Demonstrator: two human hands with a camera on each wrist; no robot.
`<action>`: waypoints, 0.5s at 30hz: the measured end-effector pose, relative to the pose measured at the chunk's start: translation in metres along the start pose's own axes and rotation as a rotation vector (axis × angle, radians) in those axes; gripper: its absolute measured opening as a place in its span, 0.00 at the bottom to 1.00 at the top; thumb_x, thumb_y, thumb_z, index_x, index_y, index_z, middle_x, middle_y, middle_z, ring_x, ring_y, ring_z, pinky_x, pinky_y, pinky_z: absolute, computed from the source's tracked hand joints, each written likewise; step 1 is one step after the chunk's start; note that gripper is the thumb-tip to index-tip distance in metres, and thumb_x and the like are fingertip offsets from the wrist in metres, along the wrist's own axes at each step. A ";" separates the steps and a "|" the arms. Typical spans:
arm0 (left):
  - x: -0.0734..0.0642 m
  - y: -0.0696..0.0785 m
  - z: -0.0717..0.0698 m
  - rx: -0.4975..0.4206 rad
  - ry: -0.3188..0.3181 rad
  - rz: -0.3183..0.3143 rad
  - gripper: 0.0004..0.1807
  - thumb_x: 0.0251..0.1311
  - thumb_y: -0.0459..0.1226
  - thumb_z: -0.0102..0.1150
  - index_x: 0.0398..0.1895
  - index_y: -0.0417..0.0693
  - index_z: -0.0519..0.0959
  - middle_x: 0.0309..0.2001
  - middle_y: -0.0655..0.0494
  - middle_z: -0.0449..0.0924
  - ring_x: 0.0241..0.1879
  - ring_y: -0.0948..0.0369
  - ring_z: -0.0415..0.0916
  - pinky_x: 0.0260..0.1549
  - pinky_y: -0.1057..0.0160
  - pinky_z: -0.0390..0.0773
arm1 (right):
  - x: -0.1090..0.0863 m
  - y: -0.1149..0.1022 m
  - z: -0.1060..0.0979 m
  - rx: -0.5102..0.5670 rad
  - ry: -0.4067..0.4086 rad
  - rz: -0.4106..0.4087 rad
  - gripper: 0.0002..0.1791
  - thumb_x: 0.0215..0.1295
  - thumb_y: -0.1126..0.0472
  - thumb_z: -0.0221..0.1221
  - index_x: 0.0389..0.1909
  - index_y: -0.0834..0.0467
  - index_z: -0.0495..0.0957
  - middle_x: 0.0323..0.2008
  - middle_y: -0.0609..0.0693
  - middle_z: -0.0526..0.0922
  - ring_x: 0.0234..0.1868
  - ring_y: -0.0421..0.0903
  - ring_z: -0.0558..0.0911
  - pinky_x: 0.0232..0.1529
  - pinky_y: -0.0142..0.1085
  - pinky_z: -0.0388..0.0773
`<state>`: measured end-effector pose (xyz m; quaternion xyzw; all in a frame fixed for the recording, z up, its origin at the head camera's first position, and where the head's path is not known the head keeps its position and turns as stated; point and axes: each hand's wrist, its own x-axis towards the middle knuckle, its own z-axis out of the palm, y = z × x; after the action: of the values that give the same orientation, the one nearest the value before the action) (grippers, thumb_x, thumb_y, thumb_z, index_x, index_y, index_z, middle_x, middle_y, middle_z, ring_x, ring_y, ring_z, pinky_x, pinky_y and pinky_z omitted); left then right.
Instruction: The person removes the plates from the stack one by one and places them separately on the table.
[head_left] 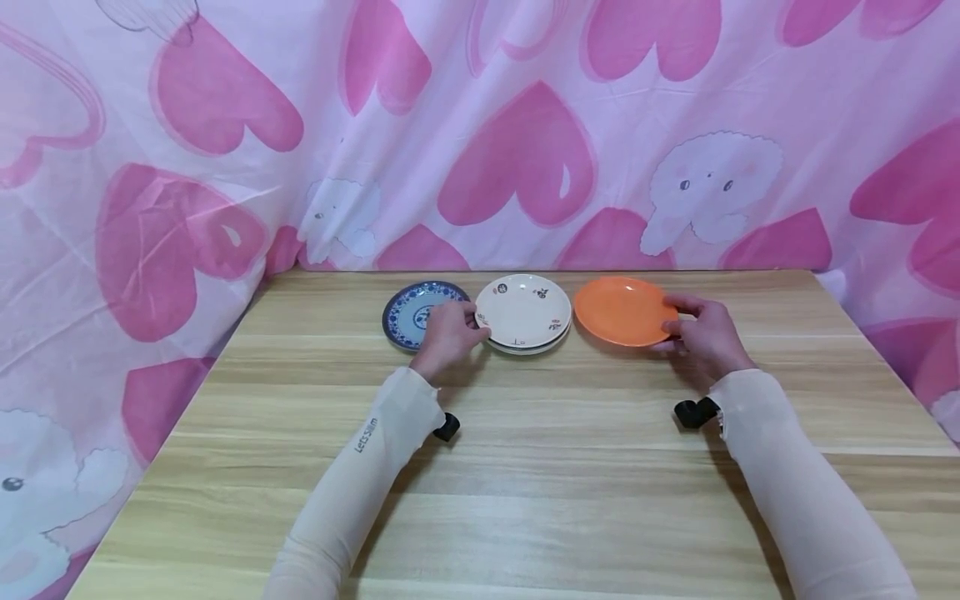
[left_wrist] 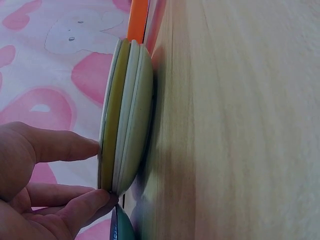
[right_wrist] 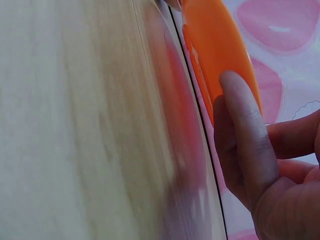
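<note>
- Left hand (head_left: 452, 331) pinches the rim of the stacked white plates (head_left: 522, 312), near the blue plate (head_left: 402, 320).
- Right hand (head_left: 711, 335) grips the orange plate (head_left: 625, 311) between thumb and fingers.

The left forearm (head_left: 360, 475) slants toward 1 o'clock, the right forearm (head_left: 798, 475) toward 11. The left hand (head_left: 447, 333) points its fingertips toward 3 o'clock, thumb and forefinger slightly apart. The right hand (head_left: 708, 335) faces 10 o'clock, thumb and fingers bent in a pinch.

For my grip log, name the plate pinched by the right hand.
The orange plate, at the row's right end: the right hand pinches its rim, and no other plate is orange.
</note>
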<state>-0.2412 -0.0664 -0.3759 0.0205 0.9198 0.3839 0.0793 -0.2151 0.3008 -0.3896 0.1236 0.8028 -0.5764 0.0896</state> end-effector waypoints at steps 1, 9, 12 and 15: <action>0.000 0.000 0.000 -0.001 -0.001 -0.005 0.27 0.59 0.35 0.69 0.63 0.42 0.77 0.57 0.44 0.83 0.56 0.53 0.81 0.56 0.59 0.83 | 0.000 0.000 0.000 -0.003 -0.002 0.001 0.35 0.72 0.72 0.49 0.78 0.60 0.53 0.79 0.62 0.52 0.33 0.33 0.84 0.44 0.37 0.88; 0.000 -0.001 0.001 0.003 0.006 0.002 0.28 0.59 0.35 0.69 0.64 0.41 0.76 0.57 0.44 0.83 0.55 0.54 0.82 0.56 0.60 0.84 | -0.002 -0.002 0.002 -0.026 -0.004 0.006 0.35 0.72 0.73 0.49 0.78 0.61 0.51 0.79 0.65 0.49 0.32 0.34 0.86 0.45 0.37 0.88; 0.000 -0.001 0.001 0.005 0.013 0.017 0.28 0.59 0.35 0.69 0.63 0.41 0.76 0.55 0.44 0.84 0.53 0.55 0.82 0.54 0.61 0.84 | -0.001 -0.003 0.003 -0.036 -0.007 0.004 0.35 0.72 0.73 0.49 0.78 0.61 0.52 0.79 0.65 0.50 0.31 0.34 0.86 0.44 0.37 0.88; 0.001 -0.001 0.001 0.010 0.020 0.032 0.28 0.58 0.35 0.69 0.63 0.41 0.76 0.55 0.44 0.84 0.52 0.55 0.83 0.53 0.61 0.85 | 0.000 -0.003 0.004 -0.041 -0.018 0.001 0.36 0.72 0.73 0.49 0.78 0.62 0.51 0.79 0.66 0.49 0.31 0.34 0.86 0.44 0.37 0.87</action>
<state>-0.2415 -0.0664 -0.3774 0.0321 0.9219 0.3807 0.0640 -0.2162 0.2964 -0.3878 0.1169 0.8135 -0.5610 0.0994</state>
